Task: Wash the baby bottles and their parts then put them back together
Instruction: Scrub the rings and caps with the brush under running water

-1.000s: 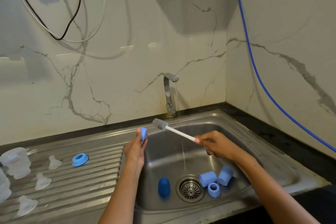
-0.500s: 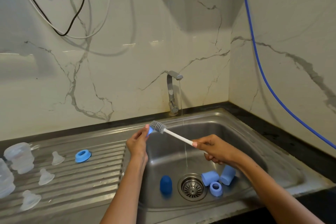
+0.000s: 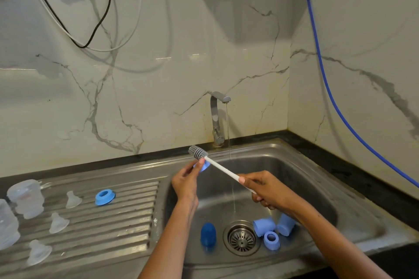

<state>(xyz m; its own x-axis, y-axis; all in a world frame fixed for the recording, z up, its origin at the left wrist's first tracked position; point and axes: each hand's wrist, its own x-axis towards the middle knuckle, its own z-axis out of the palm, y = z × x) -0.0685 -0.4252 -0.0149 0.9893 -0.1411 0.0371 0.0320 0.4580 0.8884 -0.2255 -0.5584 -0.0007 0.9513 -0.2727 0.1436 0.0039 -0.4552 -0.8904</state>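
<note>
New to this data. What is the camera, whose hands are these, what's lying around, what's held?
No robot: a person washing baby bottle parts. One wide-angle camera on their head looks down at a steel sink.

The left hand pinches a small blue part. The right hand grips a brush, its bristle head just above that part. The tap runs a thin stream.

In the basin, by the drain: a dark blue cap, two light blue caps and a ring.

On the drainboard, left: a blue ring, four clear nipples and clear bottles.
</note>
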